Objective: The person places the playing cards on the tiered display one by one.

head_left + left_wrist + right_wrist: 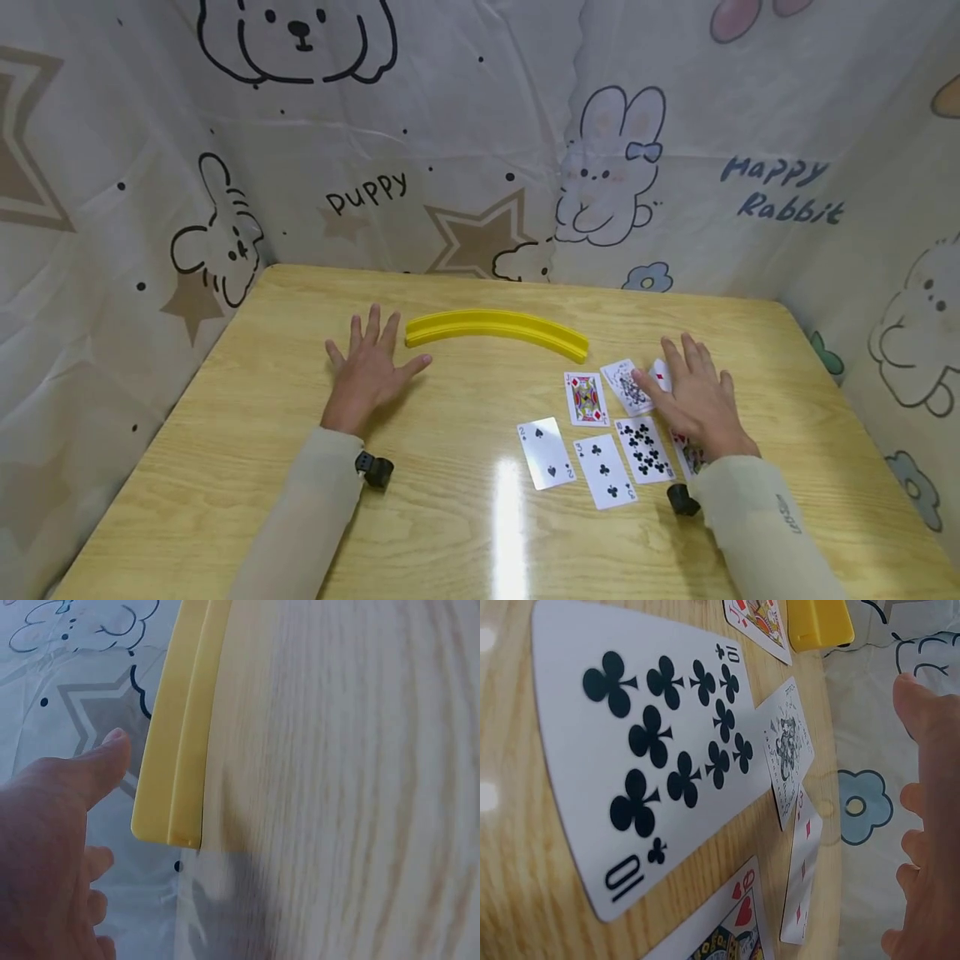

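Observation:
My left hand (367,379) has its fingers spread, just left of a curved yellow card holder (495,323), and grips nothing. In the left wrist view the thumb points toward the near end of the holder. Over the right group of playing cards my right hand (697,404) is stretched out with nothing in its grasp. Face up around it lie the ten of clubs (667,742), a joker (786,742), the three of diamonds (801,874) and a queen of hearts (739,937). From the head, the hand partly covers the diamond and queen cards.
Left of the ten lie the three of clubs (605,472) and two of spades (546,453). A jack of diamonds (587,399) sits below the holder's right end. The wooden table (442,475) meets a printed cloth backdrop (465,125) at the back.

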A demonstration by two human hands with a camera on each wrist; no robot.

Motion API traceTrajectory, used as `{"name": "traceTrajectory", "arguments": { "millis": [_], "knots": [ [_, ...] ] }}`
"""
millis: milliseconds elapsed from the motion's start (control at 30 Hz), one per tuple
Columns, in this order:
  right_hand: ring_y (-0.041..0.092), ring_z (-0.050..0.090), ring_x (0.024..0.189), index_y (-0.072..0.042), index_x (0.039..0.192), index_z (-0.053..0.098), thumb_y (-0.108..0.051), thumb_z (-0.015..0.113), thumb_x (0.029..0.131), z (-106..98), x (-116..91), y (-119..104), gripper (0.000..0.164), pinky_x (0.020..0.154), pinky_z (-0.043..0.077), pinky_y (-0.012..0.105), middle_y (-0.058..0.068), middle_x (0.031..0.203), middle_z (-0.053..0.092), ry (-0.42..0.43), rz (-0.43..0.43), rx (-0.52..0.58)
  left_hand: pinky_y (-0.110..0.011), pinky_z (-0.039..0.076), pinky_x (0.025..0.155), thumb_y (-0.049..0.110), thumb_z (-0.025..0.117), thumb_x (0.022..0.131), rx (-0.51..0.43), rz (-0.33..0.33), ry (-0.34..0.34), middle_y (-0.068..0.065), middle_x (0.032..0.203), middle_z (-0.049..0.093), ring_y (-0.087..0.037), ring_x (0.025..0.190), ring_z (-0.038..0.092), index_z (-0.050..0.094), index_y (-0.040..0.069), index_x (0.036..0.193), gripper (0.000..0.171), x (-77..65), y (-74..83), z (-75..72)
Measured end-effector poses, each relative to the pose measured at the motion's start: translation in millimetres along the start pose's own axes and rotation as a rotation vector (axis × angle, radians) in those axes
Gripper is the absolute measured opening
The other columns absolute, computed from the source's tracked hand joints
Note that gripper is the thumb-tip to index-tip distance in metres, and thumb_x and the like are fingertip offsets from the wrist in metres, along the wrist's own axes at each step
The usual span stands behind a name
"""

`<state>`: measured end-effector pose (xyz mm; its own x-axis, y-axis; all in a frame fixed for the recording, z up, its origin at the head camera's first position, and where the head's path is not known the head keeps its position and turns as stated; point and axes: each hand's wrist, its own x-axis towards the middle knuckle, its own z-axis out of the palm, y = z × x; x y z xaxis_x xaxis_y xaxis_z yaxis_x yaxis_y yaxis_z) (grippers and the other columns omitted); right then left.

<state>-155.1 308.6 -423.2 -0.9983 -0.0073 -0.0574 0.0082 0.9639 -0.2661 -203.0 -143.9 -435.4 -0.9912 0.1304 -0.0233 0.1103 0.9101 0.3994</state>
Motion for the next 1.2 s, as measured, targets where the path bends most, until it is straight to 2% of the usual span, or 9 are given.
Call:
{"name": "traceTrajectory", "arguments": {
  "millis": [300, 433, 733, 967, 1100, 1200],
  "knots": [
    [0.052, 0.002, 0.144, 0.001, 0.158, 0.015, -0.071, 0.035, 0.096, 6, -4, -2, 0.097, 0.106, 0.002, 0.075, 0.031, 0.16, 0.0, -0.012, 0.018, 0.014, -0.076, -0.005, 0.105, 0.066, 0.051, 0.095, -0.049, -0.02, -0.016, -0.018, 0.165, 0.0, -0.044, 0.148, -0.001, 0.016, 0.012, 0.161, 0.092, 2.3, -3.8, 8.8],
    [0.052, 0.002, 0.144, 0.001, 0.157, 0.017, -0.072, 0.037, 0.096, 5, -5, -4, 0.098, 0.106, 0.002, 0.075, 0.031, 0.16, 0.002, -0.007, 0.016, 0.023, -0.072, -0.001, 0.109, 0.063, 0.053, 0.096, -0.111, -0.026, -0.006, -0.018, 0.165, 0.003, -0.042, 0.148, 0.004, 0.018, 0.011, 0.161, 0.09, 7.1, -1.8, 9.8],
    [0.052, 0.007, 0.144, 0.002, 0.155, 0.024, -0.069, 0.041, 0.096, 0, -4, -12, 0.094, 0.108, 0.005, 0.072, 0.03, 0.16, 0.006, 0.044, -0.021, 0.052, -0.059, 0.026, 0.111, 0.051, 0.064, 0.095, -0.233, -0.039, 0.068, -0.019, 0.158, 0.03, -0.039, 0.142, 0.031, 0.033, 0.007, 0.156, 0.081, 21.4, 2.8, 11.1],
    [0.053, 0.013, 0.142, 0.003, 0.152, 0.031, -0.067, 0.047, 0.096, 0, -6, -22, 0.091, 0.109, 0.012, 0.07, 0.03, 0.159, 0.012, 0.042, -0.053, 0.09, -0.054, 0.038, 0.106, 0.04, 0.07, 0.094, -0.31, -0.06, 0.13, -0.02, 0.144, 0.049, -0.04, 0.131, 0.045, 0.046, 0.004, 0.148, 0.069, 27.4, 2.8, 13.2],
    [0.052, 0.017, 0.142, 0.002, 0.152, 0.035, -0.065, 0.052, 0.095, 1, -9, -29, 0.09, 0.108, 0.017, 0.071, 0.028, 0.159, 0.016, 0.033, -0.045, 0.121, -0.052, 0.045, 0.099, 0.035, 0.07, 0.094, -0.358, -0.072, 0.147, -0.02, 0.136, 0.056, -0.036, 0.12, 0.054, 0.049, 0.003, 0.146, 0.065, 29.5, 2.8, 17.3],
    [0.051, 0.02, 0.141, 0.001, 0.15, 0.038, -0.063, 0.055, 0.094, 3, -11, -36, 0.088, 0.107, 0.021, 0.071, 0.028, 0.158, 0.02, 0.04, -0.049, 0.15, -0.049, 0.048, 0.094, 0.034, 0.07, 0.094, -0.381, -0.08, 0.148, -0.019, 0.132, 0.059, -0.033, 0.114, 0.056, 0.051, 0.003, 0.144, 0.062, 30.4, 3.0, 19.8]
  ]
}}
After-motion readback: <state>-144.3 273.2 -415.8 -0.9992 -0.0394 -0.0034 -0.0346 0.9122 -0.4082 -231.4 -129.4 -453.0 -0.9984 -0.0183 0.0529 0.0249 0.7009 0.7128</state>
